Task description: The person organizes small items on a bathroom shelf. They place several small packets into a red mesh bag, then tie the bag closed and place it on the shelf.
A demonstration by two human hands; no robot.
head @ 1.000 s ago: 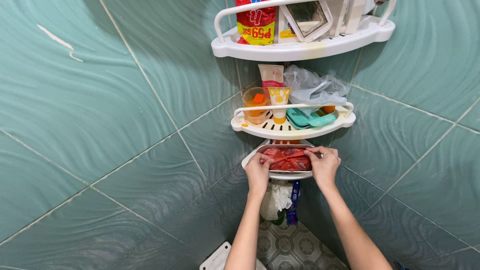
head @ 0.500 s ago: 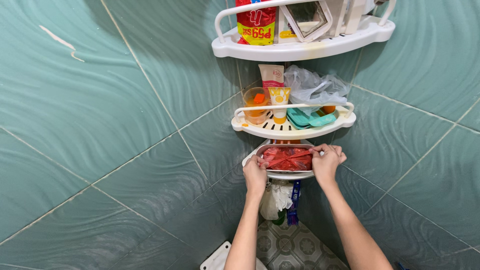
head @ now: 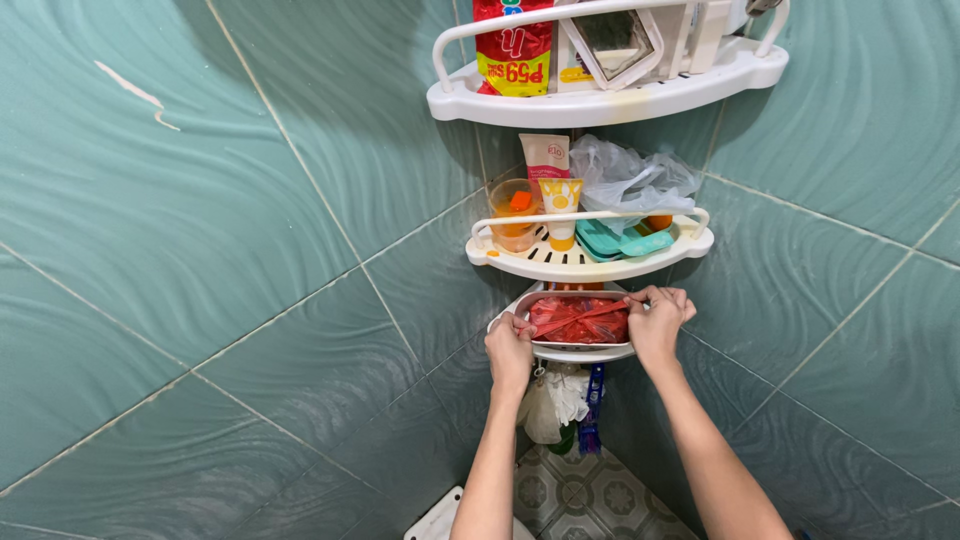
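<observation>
We see a white three-tier corner shelf fixed where two green tiled walls [head: 200, 230] meet. Both hands are up at the lowest tier [head: 578, 350] — the left hand [head: 510, 345] is curled over the rail at its left end, fingers folded round the edge, and the right hand [head: 660, 322] grips the right end, its fingers hooked over the top of the rail. Between the two hands, lying inside that tier, is a red plastic bag [head: 578, 319], crumpled and knotted; neither hand pinches it, though the right fingertips sit just beside its edge.

On the middle tier [head: 590, 262] we make out a clear cup [head: 513, 212] with something orange in it, a tube [head: 553, 185] standing cap down with a yellow end, a teal soap dish [head: 620, 240] and a crumpled clear plastic bag [head: 630, 175]. The top tier [head: 600, 100] carries a red and yellow sachet [head: 513, 45] and a small white-framed mirror [head: 615, 35].

Below the lowest tier hang a white bag [head: 555, 400] and something blue [head: 592, 410] — we cannot tell what it is. Patterned floor tiles [head: 585, 495] show between the forearms.
</observation>
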